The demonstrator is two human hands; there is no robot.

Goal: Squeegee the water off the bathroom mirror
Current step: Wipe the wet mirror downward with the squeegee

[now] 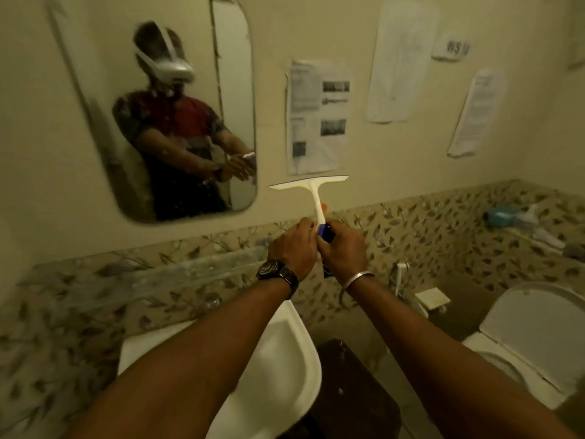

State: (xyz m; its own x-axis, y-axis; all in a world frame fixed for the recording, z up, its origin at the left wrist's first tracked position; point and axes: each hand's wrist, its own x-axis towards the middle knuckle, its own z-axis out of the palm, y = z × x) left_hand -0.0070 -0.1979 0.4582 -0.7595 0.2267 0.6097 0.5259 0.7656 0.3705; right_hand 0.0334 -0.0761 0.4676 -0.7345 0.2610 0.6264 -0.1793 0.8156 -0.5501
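A white squeegee [311, 188] with a blue grip end stands upright in front of me, blade on top and level. My left hand [292, 245] and my right hand [343, 248] both grip the lower part of its handle, close together. The blade hangs to the right of the mirror [95, 128], below its bottom right corner and apart from the glass. The mirror is a tall rounded pane on the left wall, spotted with water drops, and it reflects a person with a headset.
A white sink [285, 359] sits below my arms. A toilet [531, 327] with its lid up stands at the right. Papers [316, 118] are stuck on the wall. A patterned tile ledge [443, 217] carries small toiletries at the far right.
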